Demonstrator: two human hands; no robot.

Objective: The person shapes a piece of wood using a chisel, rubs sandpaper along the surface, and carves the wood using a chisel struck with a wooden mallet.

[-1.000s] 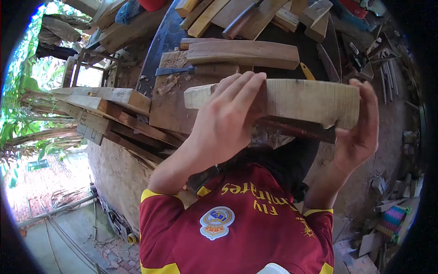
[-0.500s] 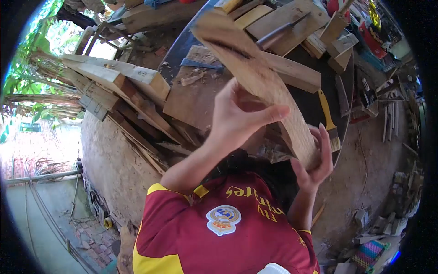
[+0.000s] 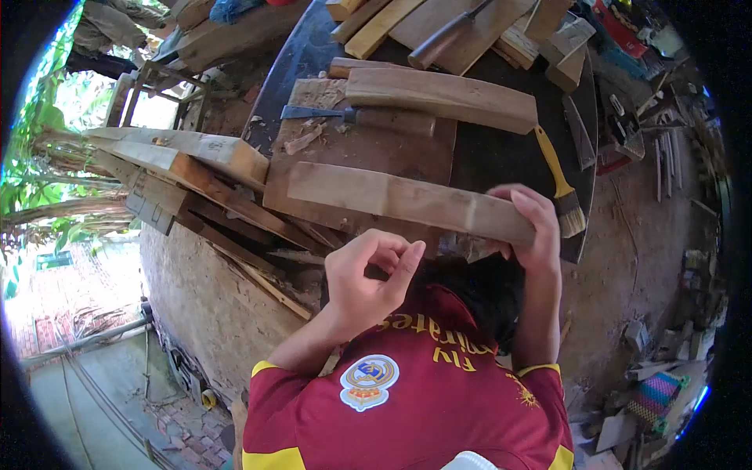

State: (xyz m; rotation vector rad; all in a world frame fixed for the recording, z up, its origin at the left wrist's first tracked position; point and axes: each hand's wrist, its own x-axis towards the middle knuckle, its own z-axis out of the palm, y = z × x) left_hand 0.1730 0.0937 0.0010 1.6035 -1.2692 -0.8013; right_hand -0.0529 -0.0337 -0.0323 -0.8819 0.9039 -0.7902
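My right hand (image 3: 539,227) is wrapped round the right end of a long, slightly bent wooden block (image 3: 392,196), which lies nearly level across the view. Below the middle of the block is my left hand (image 3: 374,274), apart from it, fingers curled in towards the thumb and nothing visible in them. Beyond the block, a chisel (image 3: 392,121) with a flat metal blade rests on a brown board (image 3: 352,157) among wood shavings. Another curved wooden block (image 3: 439,94) lies just behind the chisel. A yellow-handled brush (image 3: 556,168) is to the right, near my right hand.
Wood pieces (image 3: 439,31) and a wooden-handled tool (image 3: 446,39) lie at the table's far side. Long pointed beams (image 3: 196,153) jut out on the left. Scrap wood (image 3: 674,352) and a colourful woven item (image 3: 656,395) are on the floor at right.
The block has turned from steeply slanted to nearly level and come down. My left hand has let go of it and moved down; my right hand still holds its right end.
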